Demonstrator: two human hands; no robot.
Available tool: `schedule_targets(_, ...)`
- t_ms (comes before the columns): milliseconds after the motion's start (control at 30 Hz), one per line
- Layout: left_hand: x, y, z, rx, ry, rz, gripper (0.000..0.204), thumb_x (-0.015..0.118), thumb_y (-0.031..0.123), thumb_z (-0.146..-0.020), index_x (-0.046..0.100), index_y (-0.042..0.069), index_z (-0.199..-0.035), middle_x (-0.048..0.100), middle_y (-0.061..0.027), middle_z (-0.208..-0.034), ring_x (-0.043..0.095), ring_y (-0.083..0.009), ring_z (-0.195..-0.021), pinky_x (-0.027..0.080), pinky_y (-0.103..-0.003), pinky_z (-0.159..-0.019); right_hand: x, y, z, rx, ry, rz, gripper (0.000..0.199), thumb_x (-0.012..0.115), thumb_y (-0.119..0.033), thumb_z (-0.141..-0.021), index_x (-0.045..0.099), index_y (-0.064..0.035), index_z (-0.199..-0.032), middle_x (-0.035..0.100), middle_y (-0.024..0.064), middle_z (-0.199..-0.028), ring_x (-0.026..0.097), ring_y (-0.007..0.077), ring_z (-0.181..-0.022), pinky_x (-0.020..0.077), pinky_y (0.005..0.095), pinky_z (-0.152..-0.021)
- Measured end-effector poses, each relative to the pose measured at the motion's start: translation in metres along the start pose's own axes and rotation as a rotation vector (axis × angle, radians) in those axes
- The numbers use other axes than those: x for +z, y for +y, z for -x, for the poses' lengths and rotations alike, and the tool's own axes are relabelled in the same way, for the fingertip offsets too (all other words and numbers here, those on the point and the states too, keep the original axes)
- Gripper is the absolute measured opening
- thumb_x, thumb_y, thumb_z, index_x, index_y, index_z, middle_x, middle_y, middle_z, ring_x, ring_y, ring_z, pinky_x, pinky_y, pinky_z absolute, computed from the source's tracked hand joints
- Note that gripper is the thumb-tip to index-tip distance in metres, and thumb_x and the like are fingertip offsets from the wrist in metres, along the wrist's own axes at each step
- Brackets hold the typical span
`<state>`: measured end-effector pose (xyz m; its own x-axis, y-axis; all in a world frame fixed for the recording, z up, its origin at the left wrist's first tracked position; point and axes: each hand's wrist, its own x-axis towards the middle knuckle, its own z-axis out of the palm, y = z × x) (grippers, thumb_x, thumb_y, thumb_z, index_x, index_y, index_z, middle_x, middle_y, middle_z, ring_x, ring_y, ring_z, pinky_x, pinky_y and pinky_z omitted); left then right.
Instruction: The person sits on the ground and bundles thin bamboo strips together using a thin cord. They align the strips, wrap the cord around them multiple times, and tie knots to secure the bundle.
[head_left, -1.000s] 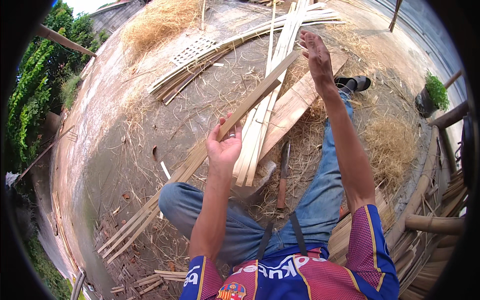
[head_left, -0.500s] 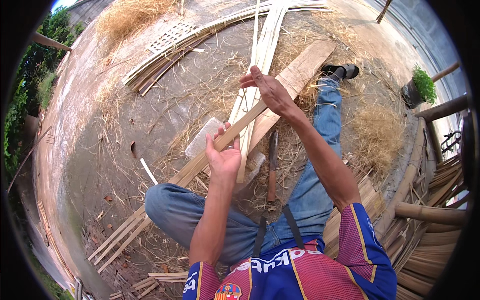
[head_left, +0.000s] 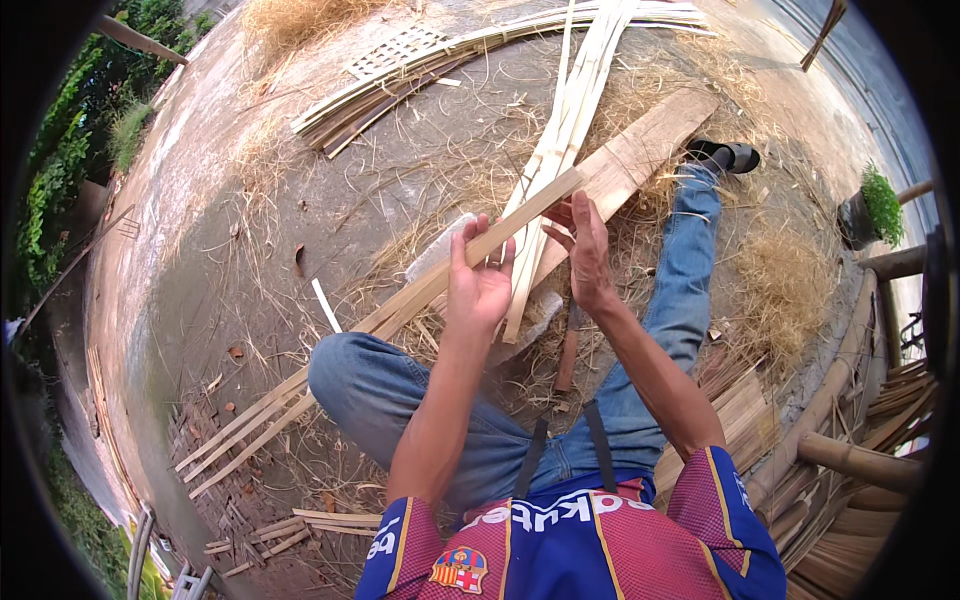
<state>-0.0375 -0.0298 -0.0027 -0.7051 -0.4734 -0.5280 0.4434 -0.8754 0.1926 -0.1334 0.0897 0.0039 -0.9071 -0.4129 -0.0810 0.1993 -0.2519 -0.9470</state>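
The person sits on the ground with a long bamboo strip (head_left: 400, 305) lying across the lap, running from 8 o'clock to 2 o'clock. The left hand (head_left: 478, 285) is wrapped around the strip near the middle. The right hand (head_left: 588, 250) is just at its 3 o'clock side, fingers flat and open, touching the strip's top end. A wooden plank (head_left: 640, 150) lies at 1 o'clock, beside a bundle of pale strips (head_left: 575, 110).
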Motion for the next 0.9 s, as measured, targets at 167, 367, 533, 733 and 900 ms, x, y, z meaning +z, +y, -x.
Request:
schedule_targets(167, -0.011, -0.008, -0.001, -0.011, -0.079, -0.212, 0.041, 0.060, 0.039, -0.102, 0.054, 0.013, -0.133, 0.055, -0.0126, -0.127, 0.051, -0.0243, -0.126, 0.042, -0.040, -0.115, 0.043, 0.018, 0.036, 0.104, -0.118, 0.061, 0.042, 0.064, -0.041, -0.101, 0.066, -0.0008, -0.112, 0.067, 0.0049, -0.102, 0.057, 0.0087, -0.090, 0.0470, 0.0260, -0.080)
schedule_targets(367, 0.012, 0.011, 0.029, 0.112, -0.059, -0.183, 0.061, 0.068, 0.031, -0.098, 0.044, -0.010, -0.136, 0.050, -0.0187, -0.136, 0.043, -0.0323, -0.137, 0.036, -0.035, -0.122, 0.059, 0.007, -0.006, 0.114, -0.117, -0.010, 0.040, 0.054, -0.034, -0.107, 0.069, 0.0006, -0.095, 0.071, 0.0075, -0.090, 0.068, 0.0142, -0.083, 0.0550, 0.0280, -0.075)
schedule_targets(533, 0.008, 0.092, 0.168, -0.175, -0.427, -0.137, 0.049, 0.052, 0.028, -0.106, 0.049, -0.009, -0.138, 0.056, -0.0274, -0.135, 0.055, -0.0342, -0.129, 0.049, -0.035, -0.111, 0.036, -0.049, -0.060, 0.011, -0.019, 0.077, 0.039, 0.049, -0.035, -0.108, 0.066, -0.0001, -0.101, 0.071, 0.0110, -0.097, 0.072, 0.0193, -0.087, 0.0604, 0.0314, -0.073)
schedule_targets(733, -0.179, 0.211, 0.184, 0.507, 0.035, 0.032, 0.053, 0.072, 0.046, -0.091, 0.060, 0.002, -0.118, 0.062, -0.0092, -0.093, 0.063, -0.0231, -0.085, 0.057, -0.035, -0.080, -0.021, -0.151, -0.116, -0.184, 0.115, 0.115, 0.039, 0.047, -0.036, -0.108, 0.061, -0.0011, -0.118, 0.069, 0.0123, -0.107, 0.067, 0.0189, -0.094, 0.0582, 0.0334, -0.078)
schedule_targets(900, -0.232, 0.217, 0.132, 0.434, 0.434, 0.221, 0.122, 0.089, 0.064, -0.062, 0.030, 0.008, -0.153, 0.046, -0.0161, -0.140, 0.051, -0.0310, -0.126, 0.044, -0.051, -0.108, -0.041, -0.192, -0.125, -0.249, 0.065, 0.098, 0.037, 0.046, -0.033, -0.109, 0.061, -0.0020, -0.122, 0.068, 0.0092, -0.109, 0.066, 0.0181, -0.093, 0.0573, 0.0333, -0.076)
